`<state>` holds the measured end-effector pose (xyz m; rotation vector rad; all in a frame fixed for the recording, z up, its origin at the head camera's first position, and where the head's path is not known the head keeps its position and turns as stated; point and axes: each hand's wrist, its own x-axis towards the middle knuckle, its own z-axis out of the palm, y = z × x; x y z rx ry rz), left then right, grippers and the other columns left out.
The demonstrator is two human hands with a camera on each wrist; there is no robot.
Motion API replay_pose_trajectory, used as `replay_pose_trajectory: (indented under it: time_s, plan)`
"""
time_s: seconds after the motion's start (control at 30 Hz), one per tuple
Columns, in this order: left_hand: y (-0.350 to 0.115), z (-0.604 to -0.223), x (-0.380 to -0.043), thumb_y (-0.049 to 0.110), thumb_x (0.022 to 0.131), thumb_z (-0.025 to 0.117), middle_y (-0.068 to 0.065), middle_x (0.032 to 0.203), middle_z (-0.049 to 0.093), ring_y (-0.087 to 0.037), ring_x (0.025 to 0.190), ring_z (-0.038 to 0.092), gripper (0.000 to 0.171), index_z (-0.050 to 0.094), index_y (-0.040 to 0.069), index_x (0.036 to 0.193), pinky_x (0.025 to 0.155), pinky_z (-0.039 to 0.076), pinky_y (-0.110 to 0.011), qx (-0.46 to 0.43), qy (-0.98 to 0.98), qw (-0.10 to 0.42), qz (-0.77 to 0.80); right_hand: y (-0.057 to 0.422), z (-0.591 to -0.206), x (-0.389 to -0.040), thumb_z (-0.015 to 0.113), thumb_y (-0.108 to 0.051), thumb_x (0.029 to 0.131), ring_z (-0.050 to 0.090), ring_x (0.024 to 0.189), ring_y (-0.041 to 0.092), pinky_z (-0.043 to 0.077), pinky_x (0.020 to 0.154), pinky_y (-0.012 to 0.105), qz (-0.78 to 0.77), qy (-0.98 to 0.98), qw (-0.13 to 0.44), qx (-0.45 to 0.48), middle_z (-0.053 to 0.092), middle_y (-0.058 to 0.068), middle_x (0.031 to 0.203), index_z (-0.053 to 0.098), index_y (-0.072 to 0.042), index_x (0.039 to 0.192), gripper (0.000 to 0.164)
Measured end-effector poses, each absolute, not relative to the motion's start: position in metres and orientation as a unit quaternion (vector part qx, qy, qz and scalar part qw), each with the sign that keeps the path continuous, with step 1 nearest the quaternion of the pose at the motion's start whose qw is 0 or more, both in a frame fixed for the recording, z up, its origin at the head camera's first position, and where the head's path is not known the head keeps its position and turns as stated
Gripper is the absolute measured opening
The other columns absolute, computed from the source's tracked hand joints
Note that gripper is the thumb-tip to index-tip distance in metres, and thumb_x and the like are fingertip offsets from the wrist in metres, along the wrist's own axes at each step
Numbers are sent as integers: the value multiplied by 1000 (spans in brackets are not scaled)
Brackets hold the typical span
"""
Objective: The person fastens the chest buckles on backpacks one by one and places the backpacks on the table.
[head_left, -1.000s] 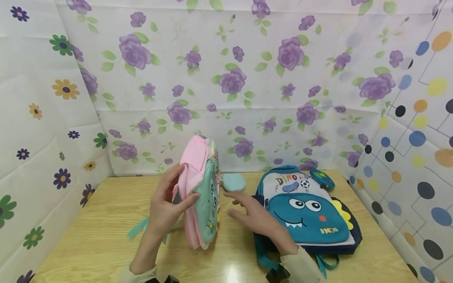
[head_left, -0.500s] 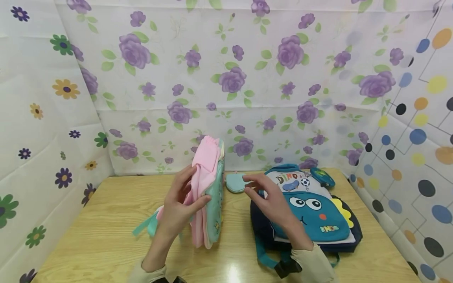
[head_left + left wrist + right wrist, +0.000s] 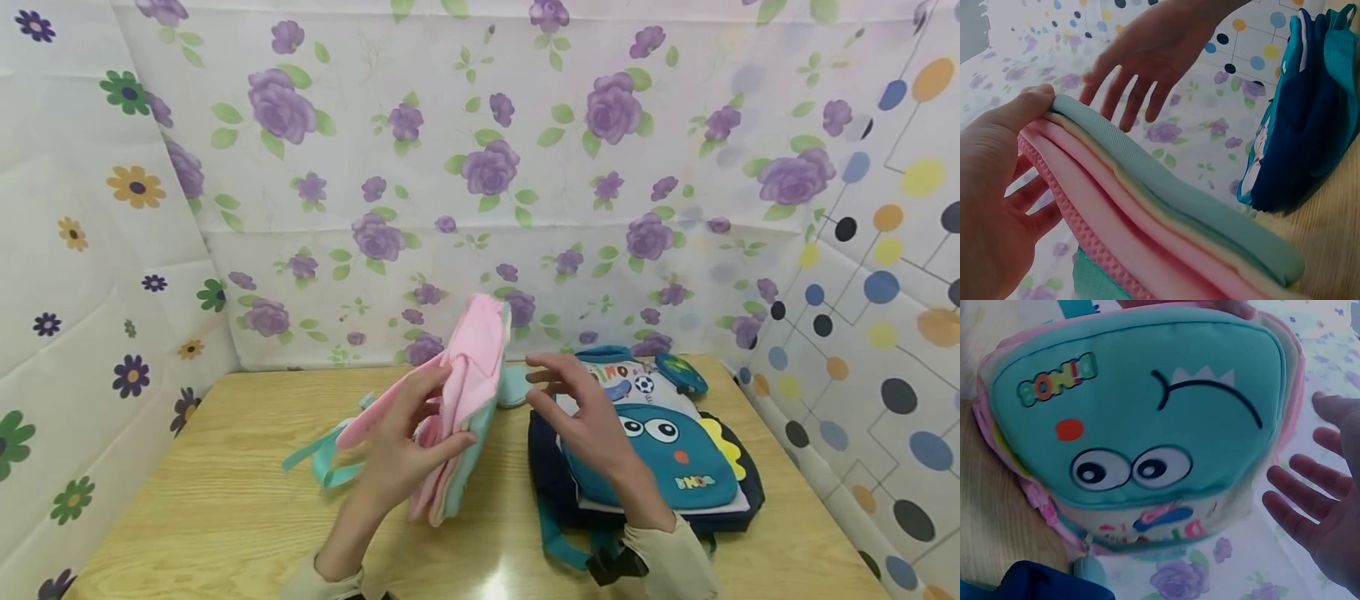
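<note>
My left hand (image 3: 401, 454) grips the side of a pink and mint child's backpack (image 3: 478, 358), thumb on the mint front and fingers behind on the pink back. The backpack stands on edge over the table, tilted with its top to the right. In the right wrist view its mint front (image 3: 1141, 381) shows a cartoon dinosaur face, upside down there. Mint straps (image 3: 326, 462) trail to the left. A small round mint pouch (image 3: 513, 386) shows partly behind the bag. My right hand (image 3: 588, 421) hovers beside the bag's front, fingers loosely bent and holding nothing.
A navy and teal dinosaur backpack (image 3: 652, 492) lies face up on the right of the wooden table (image 3: 225, 500), with a round pouch (image 3: 681, 373) at its top corner. Floral sheets (image 3: 420, 167) hang behind and at the sides.
My left hand has moved right with the pink backpack, turning its mint front away from the head camera. My right hand has moved right and up, now overlapping the navy backpack.
</note>
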<state>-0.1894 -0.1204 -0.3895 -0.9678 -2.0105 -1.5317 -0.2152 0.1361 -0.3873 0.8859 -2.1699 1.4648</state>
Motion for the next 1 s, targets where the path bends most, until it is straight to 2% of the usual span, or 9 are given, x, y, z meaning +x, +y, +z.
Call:
replay_pose_trajectory:
  time_s: [0.13, 0.27, 0.5, 0.6, 0.73, 0.87, 1.0]
  plan:
    - [-111, -390, -187, -6, 72, 84, -13, 135, 54, -18, 113, 60, 78, 50, 6, 141, 90, 56, -29, -390, -722, 234, -522, 135, -381, -212, 64, -4, 95, 58, 122, 19, 54, 93, 34, 521, -759, 186, 342, 50, 7, 143, 46, -15, 147, 56]
    - [-105, -392, -187, -5, 73, 84, -13, 134, 56, -17, 114, 59, 77, 50, 6, 142, 90, 56, -30, -407, -718, 232, -515, 134, -378, -210, 70, -10, 93, 53, 126, 18, 54, 92, 35, 502, -764, 184, 361, 42, 5, 152, 45, -17, 149, 62]
    - [-97, -400, -184, -1, 80, 80, -11, 137, 53, -19, 115, 58, 72, 48, 9, 145, 94, 55, -34, -420, -731, 205, -497, 139, -377, -205, 74, -24, 90, 48, 123, 18, 51, 92, 37, 467, -798, 187, 331, 37, 3, 151, 43, -24, 150, 67]
    - [-97, -398, -183, 1, 82, 78, -10, 136, 53, -19, 117, 57, 70, 48, 9, 144, 94, 55, -34, -436, -729, 203, -488, 143, -375, -205, 74, -21, 90, 49, 121, 18, 50, 91, 39, 460, -807, 186, 322, 37, 5, 149, 44, -25, 149, 67]
    - [-105, -393, -186, -1, 83, 77, -13, 134, 54, -20, 120, 56, 61, 53, 5, 138, 91, 56, -34, -450, -719, 227, -479, 148, -375, -206, 72, -16, 91, 47, 121, 19, 49, 91, 42, 459, -810, 175, 320, 36, 6, 150, 44, -24, 149, 65]
    - [-125, -388, -192, -4, 83, 75, -12, 131, 57, -17, 116, 56, 52, 59, 7, 131, 90, 54, -33, -424, -733, 245, -473, 153, -376, -209, 70, -15, 92, 47, 121, 18, 48, 92, 41, 457, -817, 164, 312, 36, 3, 150, 44, -27, 149, 64]
    - [-153, -390, -201, 1, 87, 73, -7, 131, 59, -16, 116, 57, 44, 62, 13, 128, 90, 54, -34, -348, -784, 229, -461, 159, -376, -211, 70, -15, 92, 48, 120, 16, 48, 90, 37, 456, -822, 160, 302, 36, 0, 150, 45, -29, 148, 63]
